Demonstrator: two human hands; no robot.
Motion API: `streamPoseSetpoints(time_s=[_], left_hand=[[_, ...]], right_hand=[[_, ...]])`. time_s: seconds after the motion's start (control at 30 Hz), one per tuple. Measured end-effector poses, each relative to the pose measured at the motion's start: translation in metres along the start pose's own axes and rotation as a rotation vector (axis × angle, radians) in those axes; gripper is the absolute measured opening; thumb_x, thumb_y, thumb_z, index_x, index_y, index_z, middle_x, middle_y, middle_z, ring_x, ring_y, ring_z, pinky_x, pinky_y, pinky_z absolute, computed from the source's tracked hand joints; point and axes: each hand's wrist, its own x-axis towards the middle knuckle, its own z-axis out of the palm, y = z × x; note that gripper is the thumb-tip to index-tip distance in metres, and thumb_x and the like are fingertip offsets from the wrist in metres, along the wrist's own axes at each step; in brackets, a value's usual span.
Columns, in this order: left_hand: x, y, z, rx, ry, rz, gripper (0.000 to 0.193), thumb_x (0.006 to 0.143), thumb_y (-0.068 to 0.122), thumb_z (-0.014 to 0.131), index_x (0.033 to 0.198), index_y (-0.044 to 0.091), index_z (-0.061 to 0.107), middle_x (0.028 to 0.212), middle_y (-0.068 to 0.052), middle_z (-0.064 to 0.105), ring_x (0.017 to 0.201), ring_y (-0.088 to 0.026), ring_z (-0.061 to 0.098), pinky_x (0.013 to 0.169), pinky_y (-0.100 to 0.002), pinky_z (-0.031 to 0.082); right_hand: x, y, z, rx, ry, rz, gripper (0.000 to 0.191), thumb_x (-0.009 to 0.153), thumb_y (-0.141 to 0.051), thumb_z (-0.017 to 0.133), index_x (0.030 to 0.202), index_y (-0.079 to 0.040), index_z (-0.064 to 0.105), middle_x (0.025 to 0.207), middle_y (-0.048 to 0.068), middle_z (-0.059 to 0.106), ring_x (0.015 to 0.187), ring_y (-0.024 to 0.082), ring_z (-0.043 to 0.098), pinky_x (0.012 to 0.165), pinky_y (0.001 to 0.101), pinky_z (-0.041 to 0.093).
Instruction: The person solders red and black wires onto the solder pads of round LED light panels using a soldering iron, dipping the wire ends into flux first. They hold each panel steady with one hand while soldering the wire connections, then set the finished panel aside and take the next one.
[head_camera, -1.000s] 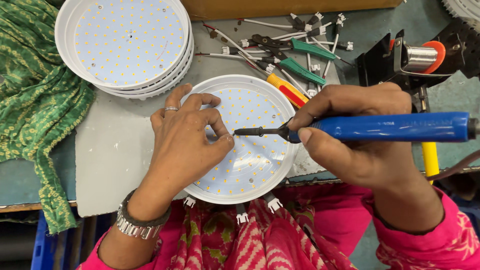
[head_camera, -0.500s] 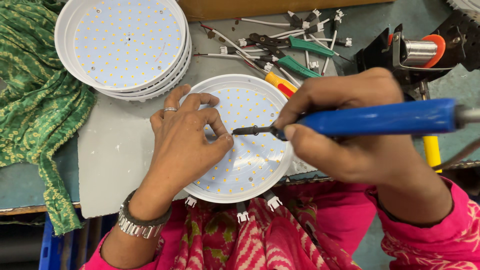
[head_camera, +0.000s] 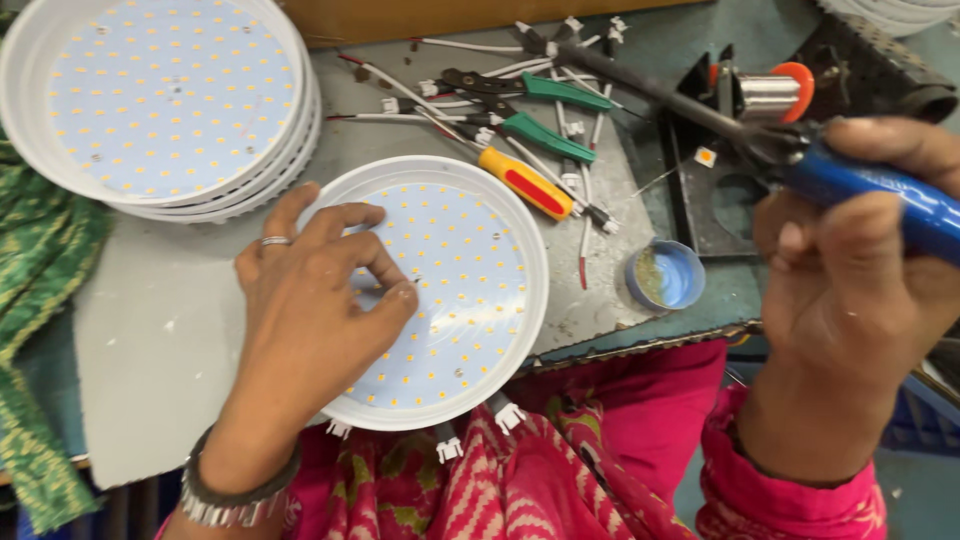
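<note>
moved: right hand (head_camera: 850, 290) has lifted the blue soldering iron (head_camera: 880, 195) off the led panel (head_camera: 440, 290), now up at right over the solder spool (head_camera: 770, 95).
head view, left hand (head_camera: 310, 300): fingers spread narrow, flat on panel, gripping nothing.
head view, right hand: closed round iron handle.
panel: on table (head_camera: 150, 330), front edge, beside panel stack (head_camera: 160, 100).

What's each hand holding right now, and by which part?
Right hand grips the soldering iron by its blue handle. Left hand holds nothing; it rests on the round LED panel.
</note>
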Motion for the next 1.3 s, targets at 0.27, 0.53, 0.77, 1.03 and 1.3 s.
streamPoseSetpoints(time_s=[0.27,0.53,0.77,1.03,1.3], left_hand=[[-0.003,-0.007,-0.001,0.000,-0.008,0.065,0.015,0.074,0.029,0.077,0.079,0.016,0.075,0.135,-0.004,0.067,0.146,-0.046,0.036,0.109,-0.061,0.023],[-0.015,-0.018,-0.009,0.083,-0.050,0.086,0.018,0.074,0.034,0.076,0.080,0.017,0.073,0.137,-0.001,0.067,0.147,-0.043,0.037,0.109,-0.061,0.023],[-0.038,-0.045,-0.025,0.126,-0.039,0.208,0.015,0.076,0.037,0.074,0.078,0.022,0.072,0.135,0.000,0.069,0.146,-0.045,0.041,0.112,-0.057,0.028],[-0.044,-0.055,-0.025,0.067,-0.038,0.191,0.015,0.077,0.035,0.076,0.076,0.020,0.072,0.131,-0.002,0.071,0.145,-0.046,0.045,0.119,-0.052,0.032],[-0.045,-0.055,-0.024,0.099,-0.031,0.186,0.013,0.074,0.034,0.075,0.076,0.021,0.074,0.133,-0.002,0.071,0.147,-0.046,0.042,0.115,-0.056,0.029]], right_hand=[[-0.011,0.001,-0.022,-0.193,0.105,-0.007,0.028,0.106,-0.020,0.072,0.100,0.005,0.060,0.085,0.011,0.064,0.056,0.009,0.051,0.052,0.0201,0.040],[0.001,0.002,-0.041,-0.583,0.129,0.018,0.010,0.095,-0.006,0.071,0.099,0.002,0.066,0.084,0.005,0.065,0.070,0.007,0.057,0.065,0.0192,0.045],[0.009,0.017,-0.047,-0.738,-0.061,-0.061,0.010,0.103,-0.005,0.073,0.099,0.003,0.070,0.089,0.005,0.069,0.079,0.009,0.062,0.072,0.0212,0.048],[0.015,0.017,-0.031,-0.777,-0.118,-0.038,0.010,0.100,-0.009,0.076,0.097,0.000,0.071,0.080,0.002,0.067,0.069,0.006,0.059,0.065,0.0191,0.046],[0.013,0.018,-0.027,-0.771,-0.134,-0.031,0.010,0.100,-0.008,0.076,0.097,0.000,0.071,0.080,0.002,0.067,0.069,0.005,0.060,0.066,0.0187,0.046]])
